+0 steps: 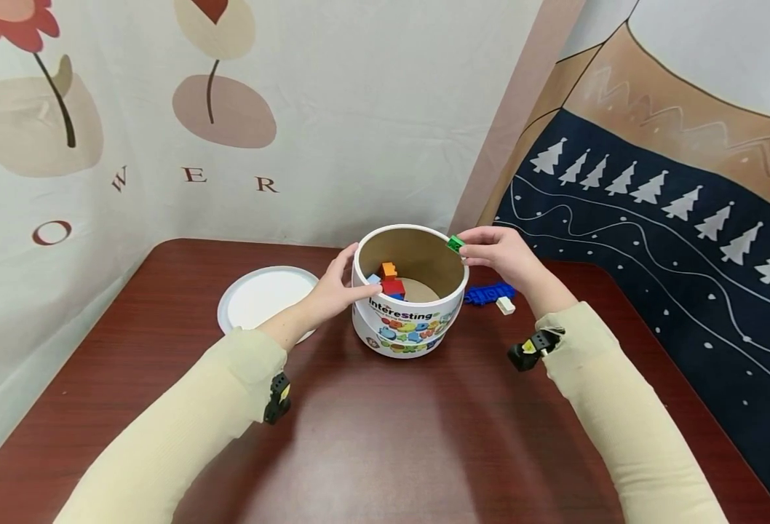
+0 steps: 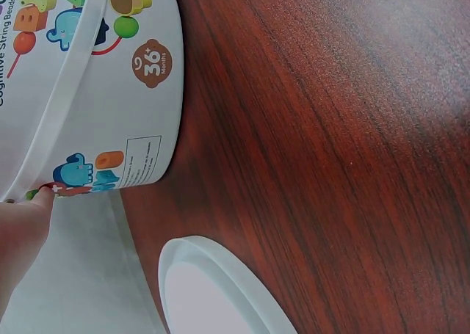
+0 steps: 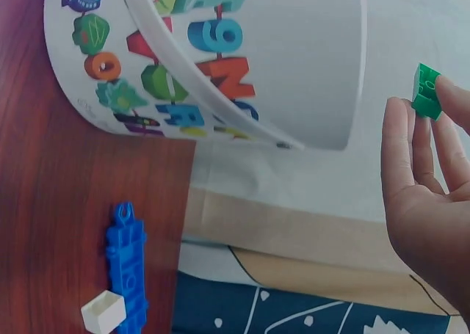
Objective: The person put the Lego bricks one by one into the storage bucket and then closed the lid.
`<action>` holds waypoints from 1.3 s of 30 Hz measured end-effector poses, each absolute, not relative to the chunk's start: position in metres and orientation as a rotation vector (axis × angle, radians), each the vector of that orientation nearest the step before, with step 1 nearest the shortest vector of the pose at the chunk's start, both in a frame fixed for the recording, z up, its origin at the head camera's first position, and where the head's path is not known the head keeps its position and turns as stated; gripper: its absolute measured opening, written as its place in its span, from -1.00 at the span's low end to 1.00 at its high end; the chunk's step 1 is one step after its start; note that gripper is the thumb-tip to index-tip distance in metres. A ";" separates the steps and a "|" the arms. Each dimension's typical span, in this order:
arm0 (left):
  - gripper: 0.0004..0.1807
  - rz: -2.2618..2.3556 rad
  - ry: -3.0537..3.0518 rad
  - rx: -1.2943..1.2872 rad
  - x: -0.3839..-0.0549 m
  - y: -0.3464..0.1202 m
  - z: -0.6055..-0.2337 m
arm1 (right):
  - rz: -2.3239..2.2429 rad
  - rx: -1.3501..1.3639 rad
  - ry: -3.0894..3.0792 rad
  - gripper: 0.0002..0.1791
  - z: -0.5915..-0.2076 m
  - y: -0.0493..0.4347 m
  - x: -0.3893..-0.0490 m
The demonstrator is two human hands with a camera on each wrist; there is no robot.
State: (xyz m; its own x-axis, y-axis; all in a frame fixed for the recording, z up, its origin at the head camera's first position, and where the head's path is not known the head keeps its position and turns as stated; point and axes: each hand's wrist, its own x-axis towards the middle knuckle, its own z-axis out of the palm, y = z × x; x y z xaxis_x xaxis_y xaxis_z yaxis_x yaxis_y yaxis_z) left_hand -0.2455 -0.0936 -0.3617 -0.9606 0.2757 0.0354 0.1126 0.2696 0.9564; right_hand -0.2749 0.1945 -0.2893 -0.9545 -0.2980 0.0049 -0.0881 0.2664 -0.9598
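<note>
A white printed bucket point(image 1: 403, 331) stands upright on the table, with orange, red, blue and pale blue toy bricks point(image 1: 394, 286) at its bottom left. My left hand point(image 1: 332, 292) grips the bucket's left side, thumb over the rim. Between thumb and fingers, my right hand point(image 1: 499, 253) pinches a green toy brick point(image 1: 455, 244) at the bucket's right rim. In the right wrist view the green brick point(image 3: 426, 92) shows its hollow underside, held above the rim. Below that hand, a blue train-base piece point(image 1: 487, 293) and a white brick point(image 1: 506, 306) lie on the table.
The round white lid point(image 1: 263, 295) lies on the table left of the bucket. Behind the dark red wooden table point(image 1: 398, 437) hangs a pale printed cloth point(image 1: 359, 131). A navy cloth with white trees point(image 1: 653, 218) borders the right side.
</note>
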 end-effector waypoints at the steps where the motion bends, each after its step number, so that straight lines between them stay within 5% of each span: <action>1: -0.04 1.785 2.390 0.378 -0.246 -0.093 -0.362 | -1.766 -0.368 2.351 -0.77 -0.289 0.193 -0.275; 25: -0.04 1.790 2.392 0.375 -0.244 -0.093 -0.361 | -1.753 -0.337 2.389 -0.54 -0.290 0.174 -0.276; 39: -0.05 1.789 2.388 0.373 -0.245 -0.094 -0.361 | -1.926 -0.137 2.395 -0.90 -0.307 0.223 -0.271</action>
